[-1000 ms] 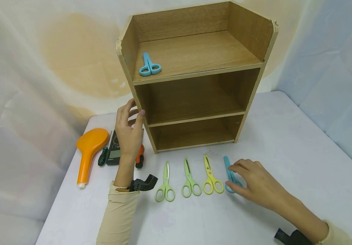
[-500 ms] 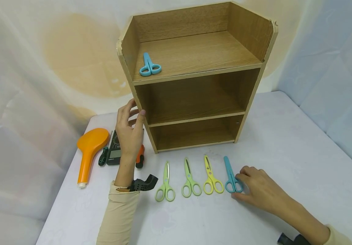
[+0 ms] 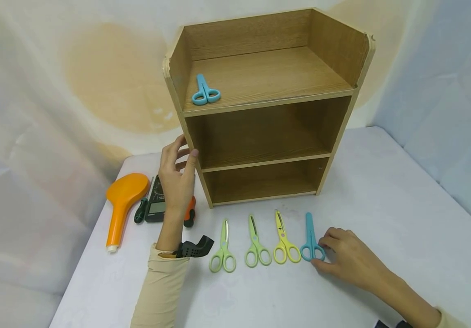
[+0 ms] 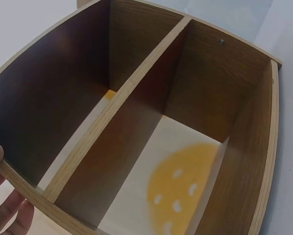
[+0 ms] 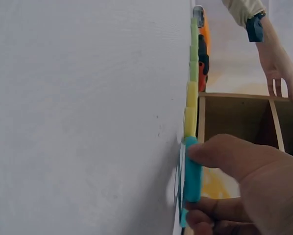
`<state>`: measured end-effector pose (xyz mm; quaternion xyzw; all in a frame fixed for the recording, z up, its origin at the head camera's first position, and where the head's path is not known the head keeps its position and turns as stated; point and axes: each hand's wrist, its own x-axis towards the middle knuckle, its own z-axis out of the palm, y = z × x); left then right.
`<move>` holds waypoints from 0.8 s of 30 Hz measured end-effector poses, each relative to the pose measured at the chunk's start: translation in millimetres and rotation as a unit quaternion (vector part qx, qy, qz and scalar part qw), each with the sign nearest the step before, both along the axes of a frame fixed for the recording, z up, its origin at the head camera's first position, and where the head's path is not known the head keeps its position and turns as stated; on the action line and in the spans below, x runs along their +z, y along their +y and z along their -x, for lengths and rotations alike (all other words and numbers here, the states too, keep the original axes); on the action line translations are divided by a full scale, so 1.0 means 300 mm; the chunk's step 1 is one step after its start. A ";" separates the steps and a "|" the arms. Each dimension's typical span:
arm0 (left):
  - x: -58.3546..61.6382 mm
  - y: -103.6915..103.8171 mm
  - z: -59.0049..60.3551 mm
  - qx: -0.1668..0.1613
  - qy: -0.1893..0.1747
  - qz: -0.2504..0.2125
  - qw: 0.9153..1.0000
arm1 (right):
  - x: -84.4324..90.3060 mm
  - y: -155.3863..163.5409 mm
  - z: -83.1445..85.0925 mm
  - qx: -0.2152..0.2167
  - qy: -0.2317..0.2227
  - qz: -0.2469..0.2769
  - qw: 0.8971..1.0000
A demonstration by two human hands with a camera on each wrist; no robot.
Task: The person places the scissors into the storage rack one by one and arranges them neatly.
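Observation:
Four small scissors lie in a row on the white table in front of a wooden shelf: light green, green, yellow and blue scissors. My right hand pinches the blue scissors by their handles; in the right wrist view the thumb and fingers of this right hand close on the blue scissors. My left hand grips the front edge of the shelf's left side panel, thumb in front, fingers outside. Another blue pair lies on the top shelf.
Left of the shelf lie an orange shower head, a black meter and two screwdrivers, one green-handled and one orange-handled. The two lower shelf compartments hold nothing. A draped cloth backs the table.
My right hand drew back from over the blue scissors to their handles and took hold; the scissors turned a little straighter. The left hand stayed on the shelf.

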<state>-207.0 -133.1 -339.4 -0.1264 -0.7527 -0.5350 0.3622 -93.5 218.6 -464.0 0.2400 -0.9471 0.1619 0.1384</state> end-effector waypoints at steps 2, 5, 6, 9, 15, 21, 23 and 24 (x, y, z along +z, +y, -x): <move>-0.002 0.000 0.004 0.004 -0.007 0.002 1.000 | 0.006 0.002 -0.003 0.005 0.010 0.012 1.000; -0.005 -0.001 0.009 0.005 -0.009 0.003 1.000 | 0.024 0.004 -0.006 0.016 0.023 0.032 0.999; -0.005 -0.001 0.010 0.006 -0.008 0.003 1.000 | 0.032 0.005 -0.006 0.020 0.023 0.039 0.999; -0.001 0.000 0.007 0.006 0.002 0.002 1.000 | 0.058 0.005 -0.006 0.023 0.018 0.060 0.998; 0.004 0.004 -0.001 -0.004 0.009 -0.003 1.000 | 0.116 0.003 -0.017 0.031 0.024 0.099 0.994; 0.001 0.002 -0.001 -0.007 0.010 -0.004 1.000 | 0.214 0.000 -0.040 0.088 0.044 0.163 0.982; 0.000 0.000 -0.002 -0.005 0.008 -0.005 1.000 | 0.263 -0.009 -0.046 0.112 0.058 0.190 0.974; 0.000 -0.001 -0.003 -0.004 0.006 -0.005 1.000 | 0.292 -0.017 -0.051 0.121 0.066 0.202 0.970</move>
